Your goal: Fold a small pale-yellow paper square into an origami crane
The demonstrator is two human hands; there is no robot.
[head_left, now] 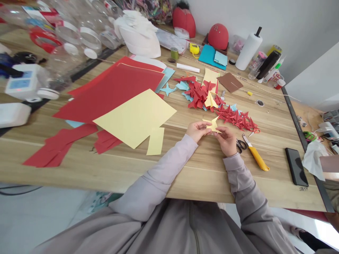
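Observation:
Between my two hands is a yellow folded paper star (213, 124) with pointed tips, held just above the table. My left hand (197, 131) pinches its left side, and my right hand (226, 140) grips its lower right side. Beyond them lies a heap of red folded paper stars (198, 95), with a yellow folded piece (210, 101) on top. A row of red paper stars (238, 118) stretches to the right of the heap. A light blue paper star (167, 89) rests left of the heap.
Yellow sheet (135, 118) and red sheets (111, 88) cover the left side, with red strips (59, 146) nearer. Scissors (241, 145), a yellow utility knife (256, 153) and a phone (296, 166) lie to the right. Plastic bottles (90, 38) crowd the back left. Another person's arm (329, 164) shows far right.

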